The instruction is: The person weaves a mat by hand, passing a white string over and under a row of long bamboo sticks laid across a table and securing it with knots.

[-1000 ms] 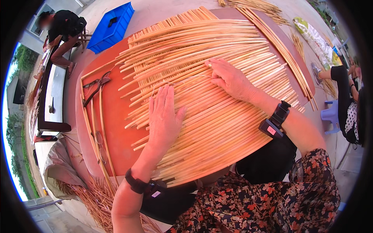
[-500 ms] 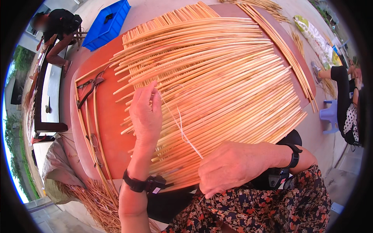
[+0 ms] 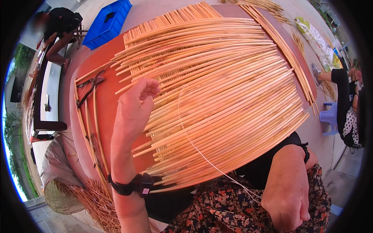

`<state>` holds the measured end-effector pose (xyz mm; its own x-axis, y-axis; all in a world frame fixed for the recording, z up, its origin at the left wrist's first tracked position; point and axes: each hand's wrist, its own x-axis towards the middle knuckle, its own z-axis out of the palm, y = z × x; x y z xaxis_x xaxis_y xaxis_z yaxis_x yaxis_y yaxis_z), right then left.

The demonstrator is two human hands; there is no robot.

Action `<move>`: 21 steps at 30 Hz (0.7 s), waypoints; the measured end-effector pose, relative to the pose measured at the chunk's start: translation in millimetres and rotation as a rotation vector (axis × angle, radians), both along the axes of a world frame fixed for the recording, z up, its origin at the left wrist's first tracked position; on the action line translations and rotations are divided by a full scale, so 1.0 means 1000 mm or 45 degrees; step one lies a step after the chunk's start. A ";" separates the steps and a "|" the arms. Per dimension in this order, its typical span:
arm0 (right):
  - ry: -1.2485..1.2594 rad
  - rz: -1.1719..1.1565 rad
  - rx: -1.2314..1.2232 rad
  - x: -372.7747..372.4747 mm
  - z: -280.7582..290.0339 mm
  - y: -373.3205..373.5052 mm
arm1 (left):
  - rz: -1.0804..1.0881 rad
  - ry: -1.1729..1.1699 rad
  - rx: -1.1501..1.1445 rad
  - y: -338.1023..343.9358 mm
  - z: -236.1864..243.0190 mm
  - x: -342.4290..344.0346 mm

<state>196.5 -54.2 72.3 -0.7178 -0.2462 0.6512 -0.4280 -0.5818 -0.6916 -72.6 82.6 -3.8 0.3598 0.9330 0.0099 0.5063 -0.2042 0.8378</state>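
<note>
A wide mat of pale, peeled sticks (image 3: pixel 229 97) lies across the table, their left ends uneven. Above those left ends is my left hand (image 3: pixel 134 106); its fingers curl loosely, the thumb stands apart from them, and I see nothing held. My right hand (image 3: pixel 287 190) is closed low at the right, over my patterned clothing. From it a thin white string (image 3: pixel 198 149) runs up and left in a slack curve across the sticks, its upper part near the mat's middle. The right fingertips are hidden beneath the hand.
Pliers (image 3: pixel 91 89) and eyeglasses (image 3: pixel 95 149) lie on the reddish table (image 3: pixel 110 116) at left. Long sticks (image 3: pixel 281 54) line its right side. Beyond are a blue crate (image 3: pixel 107 25), a purple stool (image 3: pixel 329 118) and two seated people. A sack (image 3: pixel 58 171) stands near a straw heap.
My right hand has swung down and right, drawing the string out longer. My left hand has moved slightly left, and the string no longer reaches its fingers.
</note>
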 end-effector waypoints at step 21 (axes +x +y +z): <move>-1.484 -2.806 1.527 0.038 -0.159 0.078 | -0.228 0.694 0.768 0.024 -0.041 0.048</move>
